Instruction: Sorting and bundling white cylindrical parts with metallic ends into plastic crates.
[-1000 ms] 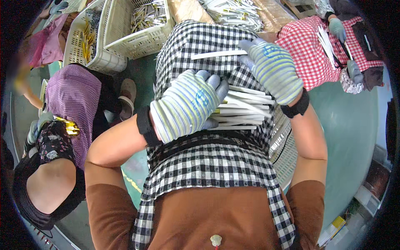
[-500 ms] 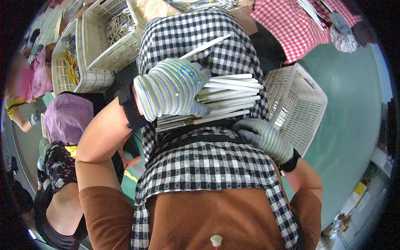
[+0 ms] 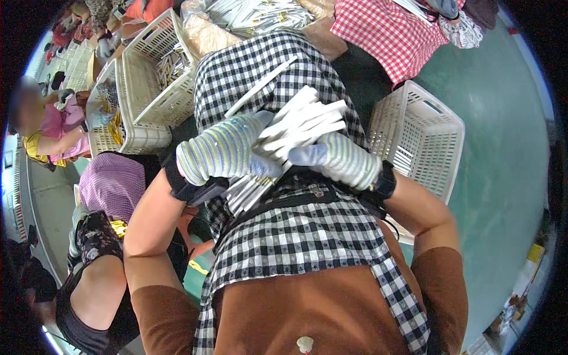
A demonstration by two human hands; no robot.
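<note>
In the head view, your left hand, in a striped knit glove with grey fingertips, is closed around a bundle of white sticks, which sits slantwise over your lap. The thick white ends fan out up and to the right of your grip, and the other ends show below it, near your waist. Your right hand, gloved alike, touches the bundle from the right; some of its fingers are hidden, so you cannot tell how firmly it is closed. Beyond your left hand, a single white stick lies aslant on your black-and-white checked apron. To the right of your lap stands a white slotted basket, with some sticks visible toward its left side. At the upper left, a pale crate holds more sticks, and ahead of your knees is a loose pile of white sticks.
</note>
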